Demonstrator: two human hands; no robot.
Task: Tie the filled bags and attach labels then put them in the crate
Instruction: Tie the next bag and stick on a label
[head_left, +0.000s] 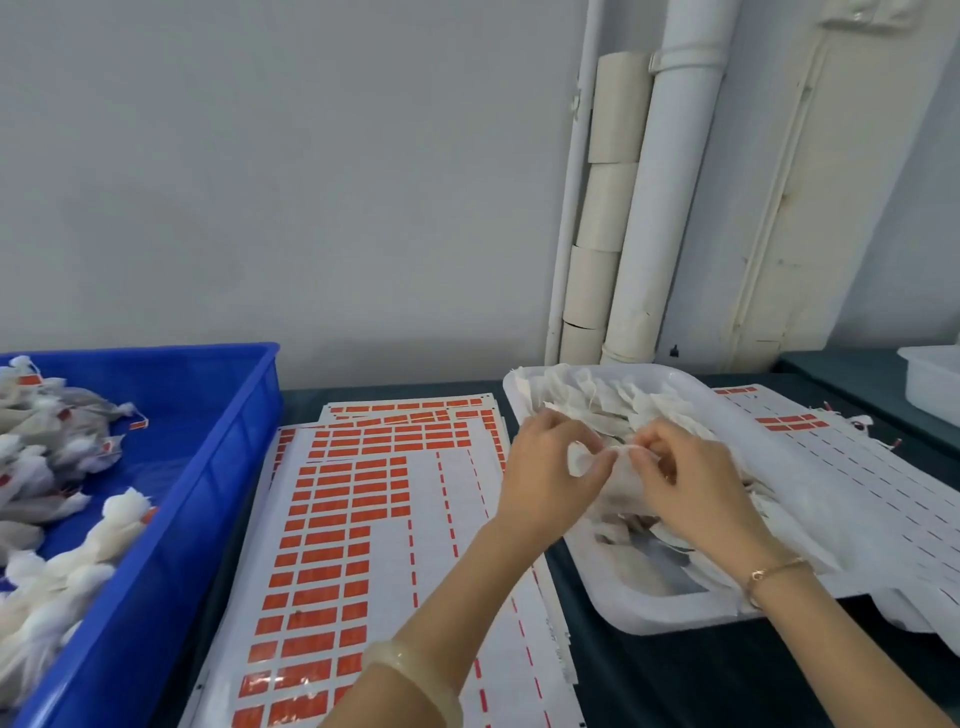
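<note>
Over the white tray (670, 616) of filled white mesh bags, my left hand (545, 470) and my right hand (691, 475) both pinch the top of one white bag (615, 475). The bag hangs between my fingertips above the pile (613, 400). At the left stands the blue crate (208, 447), with several tied bags (62, 519) carrying small red labels. Sheets of red labels (332, 530) lie flat between the crate and the tray; part of each sheet is stripped bare.
Another label sheet (841, 457), mostly used, lies under and right of the tray. A white container (935, 384) sits at the far right edge. White pipes (654, 208) and cardboard rolls (602, 218) stand against the back wall. The table is dark.
</note>
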